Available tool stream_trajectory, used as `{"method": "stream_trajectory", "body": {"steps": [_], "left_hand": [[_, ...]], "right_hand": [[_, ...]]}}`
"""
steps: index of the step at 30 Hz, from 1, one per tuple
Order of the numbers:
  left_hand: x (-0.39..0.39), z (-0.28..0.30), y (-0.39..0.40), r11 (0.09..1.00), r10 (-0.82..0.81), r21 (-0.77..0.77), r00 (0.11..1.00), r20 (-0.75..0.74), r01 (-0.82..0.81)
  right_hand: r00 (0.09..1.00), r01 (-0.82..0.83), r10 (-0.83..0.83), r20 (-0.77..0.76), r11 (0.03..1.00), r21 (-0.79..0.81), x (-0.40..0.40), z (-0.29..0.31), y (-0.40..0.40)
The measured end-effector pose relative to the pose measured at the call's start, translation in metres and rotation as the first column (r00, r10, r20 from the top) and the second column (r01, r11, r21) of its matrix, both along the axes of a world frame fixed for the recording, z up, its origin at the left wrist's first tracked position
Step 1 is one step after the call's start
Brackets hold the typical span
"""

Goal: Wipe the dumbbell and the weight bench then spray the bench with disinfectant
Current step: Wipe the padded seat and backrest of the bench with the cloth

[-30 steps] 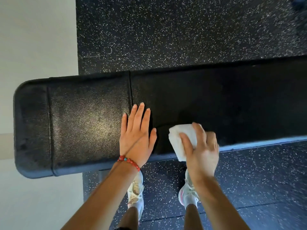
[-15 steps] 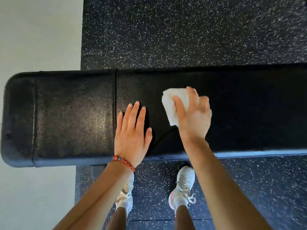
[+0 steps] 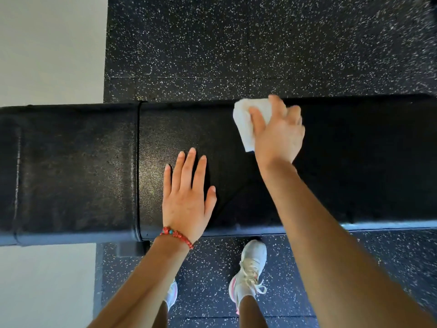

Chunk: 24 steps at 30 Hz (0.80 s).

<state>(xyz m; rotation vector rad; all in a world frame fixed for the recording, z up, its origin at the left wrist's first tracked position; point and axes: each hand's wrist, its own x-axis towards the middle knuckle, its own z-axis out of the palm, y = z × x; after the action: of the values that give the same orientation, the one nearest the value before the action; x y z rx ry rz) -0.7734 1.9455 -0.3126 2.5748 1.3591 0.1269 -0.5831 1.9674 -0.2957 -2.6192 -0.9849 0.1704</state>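
Note:
A black padded weight bench (image 3: 78, 171) runs across the view from left to right, with a seam left of centre. My left hand (image 3: 188, 197) lies flat and open on the pad near its front edge, a red bead bracelet at the wrist. My right hand (image 3: 277, 133) presses a folded white cloth (image 3: 246, 124) on the pad at the bench's far edge. The cloth sticks out to the left of my fingers. No dumbbell or spray bottle is in view.
Black speckled rubber flooring (image 3: 236, 43) lies beyond and in front of the bench. Pale floor (image 3: 47, 43) shows at the left. My feet in white sneakers (image 3: 250, 268) stand close under the bench's front edge.
My right hand has slid the cloth from the bench's front edge across the pad to its far edge. My left hand has stayed flat on the pad.

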Motion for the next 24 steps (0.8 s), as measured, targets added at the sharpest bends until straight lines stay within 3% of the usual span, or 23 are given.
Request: {"method": "stream_trajectory", "body": {"steps": [3,6,11,14,18,21,24], "left_hand": [[0.004,0.002,-0.003,0.999,0.033,-0.005,0.999,0.007,-0.033],[0.014,0.007,-0.009,0.998,0.064,-0.015,0.998,0.024,-0.064],[0.044,0.012,-0.025,0.999,-0.004,-0.036,1.0,0.009,0.004],[0.059,0.008,-0.032,0.999,-0.007,-0.042,1.0,-0.011,0.006],[0.063,0.003,-0.036,0.999,0.02,-0.029,1.0,-0.019,-0.02],[0.06,0.004,-0.035,1.0,0.009,-0.026,1.0,-0.019,-0.01],[0.062,0.007,-0.035,0.999,0.026,-0.025,0.999,-0.019,-0.027]], "right_hand": [[1.0,-0.025,0.025,0.002,0.999,0.028,0.005,-0.001,-0.001],[0.997,-0.026,0.018,0.071,0.993,0.115,-0.012,-0.007,-0.057],[0.986,-0.103,0.098,0.133,0.994,0.029,-0.03,-0.006,-0.16],[0.978,-0.156,0.146,0.15,0.986,0.058,-0.011,-0.007,-0.147],[0.993,-0.026,0.016,0.114,0.995,0.092,0.04,-0.004,-0.075],[0.999,-0.035,0.034,0.022,0.999,0.027,0.074,0.001,-0.031],[0.999,-0.04,0.037,0.033,0.997,0.069,0.073,-0.001,-0.045]]}}
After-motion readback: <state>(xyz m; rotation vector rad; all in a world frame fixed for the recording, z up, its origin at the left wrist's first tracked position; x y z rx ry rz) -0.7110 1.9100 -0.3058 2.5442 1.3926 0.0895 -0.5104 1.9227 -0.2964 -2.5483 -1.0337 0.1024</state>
